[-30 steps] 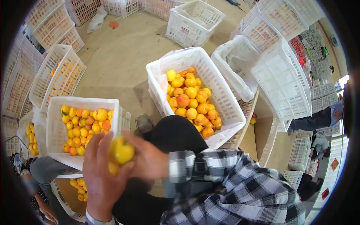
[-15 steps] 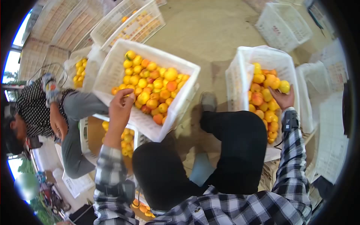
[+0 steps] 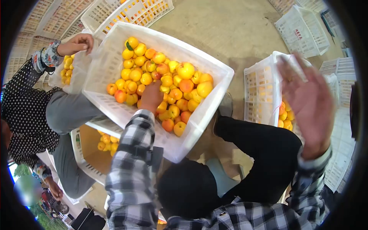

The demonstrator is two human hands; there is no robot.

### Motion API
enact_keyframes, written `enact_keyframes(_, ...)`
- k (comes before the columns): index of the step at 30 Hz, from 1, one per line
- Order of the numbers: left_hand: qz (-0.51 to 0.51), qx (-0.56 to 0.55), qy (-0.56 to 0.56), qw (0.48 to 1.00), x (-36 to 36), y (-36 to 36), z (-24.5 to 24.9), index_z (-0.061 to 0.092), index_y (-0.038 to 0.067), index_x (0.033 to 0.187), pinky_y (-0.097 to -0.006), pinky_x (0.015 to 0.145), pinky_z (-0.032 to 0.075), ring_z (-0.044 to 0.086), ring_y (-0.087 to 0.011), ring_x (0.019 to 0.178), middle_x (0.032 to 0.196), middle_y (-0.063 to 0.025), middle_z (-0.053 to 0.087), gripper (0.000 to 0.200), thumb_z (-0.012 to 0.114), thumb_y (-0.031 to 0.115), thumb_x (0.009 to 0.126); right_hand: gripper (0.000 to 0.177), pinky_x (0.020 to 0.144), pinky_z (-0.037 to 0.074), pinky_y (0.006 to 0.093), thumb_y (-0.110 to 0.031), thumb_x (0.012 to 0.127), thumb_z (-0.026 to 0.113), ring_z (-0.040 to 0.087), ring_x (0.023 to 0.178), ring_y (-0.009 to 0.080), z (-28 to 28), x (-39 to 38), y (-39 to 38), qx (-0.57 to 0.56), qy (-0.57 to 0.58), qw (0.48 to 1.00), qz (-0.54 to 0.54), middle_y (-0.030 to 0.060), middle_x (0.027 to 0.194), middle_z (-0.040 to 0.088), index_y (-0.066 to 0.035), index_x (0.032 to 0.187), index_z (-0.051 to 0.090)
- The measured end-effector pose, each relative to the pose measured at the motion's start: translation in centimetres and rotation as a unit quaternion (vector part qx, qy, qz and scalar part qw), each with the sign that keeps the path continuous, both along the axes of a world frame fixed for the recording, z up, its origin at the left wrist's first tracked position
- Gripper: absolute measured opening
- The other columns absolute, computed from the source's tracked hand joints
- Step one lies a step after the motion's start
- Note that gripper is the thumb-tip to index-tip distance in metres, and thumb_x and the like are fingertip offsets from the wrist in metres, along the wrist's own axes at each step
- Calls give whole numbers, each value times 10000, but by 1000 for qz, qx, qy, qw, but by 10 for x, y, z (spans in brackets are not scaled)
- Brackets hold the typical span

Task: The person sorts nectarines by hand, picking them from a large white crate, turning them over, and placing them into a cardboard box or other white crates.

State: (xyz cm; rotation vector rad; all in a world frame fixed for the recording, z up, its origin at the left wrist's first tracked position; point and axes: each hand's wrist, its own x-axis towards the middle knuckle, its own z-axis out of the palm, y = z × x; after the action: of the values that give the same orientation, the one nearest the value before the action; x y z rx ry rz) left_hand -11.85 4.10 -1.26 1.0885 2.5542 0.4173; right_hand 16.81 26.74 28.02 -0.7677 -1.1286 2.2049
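Note:
My left hand (image 3: pixel 152 96) reaches down into a large white plastic crate (image 3: pixel 209 124) in front of me. Its fingertips are hidden among round yellow-orange fruit (image 3: pixel 185 71), some blushed red, so I cannot tell whether they grip one. One fruit near the far left corner carries a green leaf (image 3: pixel 129 46). On the right, my right hand (image 3: pixel 308 105) is raised over a second white crate (image 3: pixel 260 94), smeared by motion. Its fingers are stretched out, with no fruit in them. More of the same fruit (image 3: pixel 285 117) shows in that crate, partly hidden behind this hand.
At the left a co-worker in grey trousers (image 3: pixel 73 109) sits close, one hand (image 3: pixel 76 44) beside the big crate's corner. A lower crate (image 3: pixel 82 153) with fruit lies between us. More crates (image 3: pixel 303 32) stand at the back right, and a fruit-filled one (image 3: pixel 155 11) behind.
My left hand has gone from above the crate's near-left edge down into the fruit. My right hand has let go of a fruit and lifted. The co-worker's hand has come up beside the crate.

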Motion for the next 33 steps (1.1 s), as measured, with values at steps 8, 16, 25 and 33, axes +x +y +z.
enact_keyframes(8, -87, -117, 140, 979, 5, 39, -63, 475, 162, 1305, -406, 740, 524, 596, -351, 865, 1047, -205, 507, 542, 591, 81, 782, 375, 857, 498, 315, -246, 965, 526, 607, 1043, 207, -65, -60, -76, -160, -219, 924, 271, 129, 1221, 569, -12, 1255, 484)
enact_keyframes(16, -80, -139, 119, 980, -16, 47, -45, 489, 159, 1197, -415, 733, 531, 611, -343, 914, 1081, -185, 541, 524, 719, 257, 737, 300, 844, 495, 286, -203, 965, 525, 606, 999, 152, -88, -60, -68, -156, -261, 864, 402, 81, 1090, 606, 19, 1166, 519)
enact_keyframes(25, -137, 181, -627, 746, 12, 34, 106, 441, 80, 1338, -311, 780, 499, 608, -183, 903, 996, -96, 628, 571, 684, 205, 836, 549, 910, 475, 439, -465, 984, 400, 548, 1098, 228, -88, -73, -72, -302, -259, 905, 155, 124, 1223, 535, -42, 1333, 388)
enact_keyframes(33, 39, 53, -121, 990, -44, 43, 3, 492, 82, 1268, -374, 874, 480, 578, -292, 1025, 1116, -156, 579, 527, 699, 124, 786, 258, 732, 481, 248, -258, 876, 645, 588, 816, 93, -101, -59, -93, -296, -249, 880, 274, 11, 862, 620, -21, 977, 629)
